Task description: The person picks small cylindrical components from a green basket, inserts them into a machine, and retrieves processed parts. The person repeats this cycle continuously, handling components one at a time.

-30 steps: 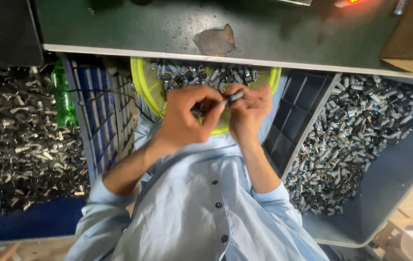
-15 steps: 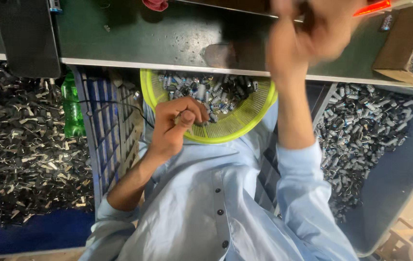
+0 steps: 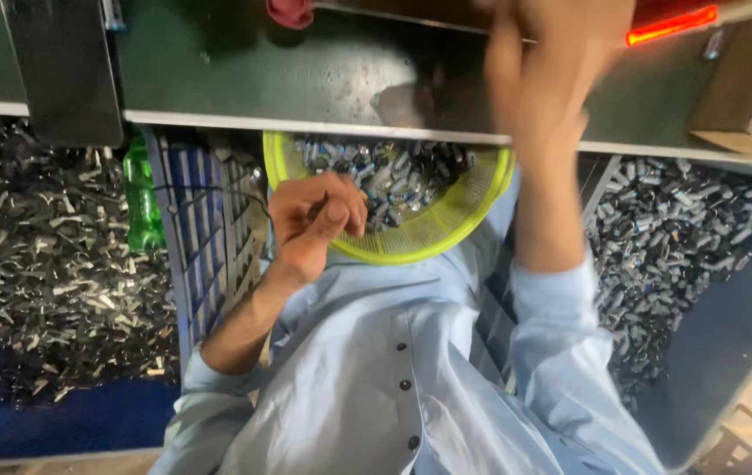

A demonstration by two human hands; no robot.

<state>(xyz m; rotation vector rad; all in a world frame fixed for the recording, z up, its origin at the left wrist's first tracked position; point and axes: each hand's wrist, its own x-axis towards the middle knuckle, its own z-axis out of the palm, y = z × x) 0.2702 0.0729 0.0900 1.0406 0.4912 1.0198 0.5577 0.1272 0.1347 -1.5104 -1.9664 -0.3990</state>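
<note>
A round yellow mesh basket (image 3: 446,233) holding several small silver and blue cylindrical parts (image 3: 385,171) rests in my lap, under the edge of a green worktop (image 3: 306,70). My left hand (image 3: 310,224) hovers at the basket's left rim with its fingers curled and pinched on a small dark part with a thin lead. My right hand (image 3: 552,66) is raised high over the worktop, near a red light strip (image 3: 671,25). It is blurred, so I cannot make out its grip. My light blue shirt (image 3: 411,378) fills the bottom of the view.
A pile of small metal pieces (image 3: 42,264) lies at the left beside a green bottle (image 3: 140,202) and a blue slatted crate (image 3: 209,237). A grey bin of cylindrical parts (image 3: 675,237) sits at the right. On the worktop are a dark panel (image 3: 59,70) and a cardboard box (image 3: 745,97).
Both hands were together over the basket a second ago. My right hand has since lifted up over the worktop, while my left hand stayed at the basket's rim.
</note>
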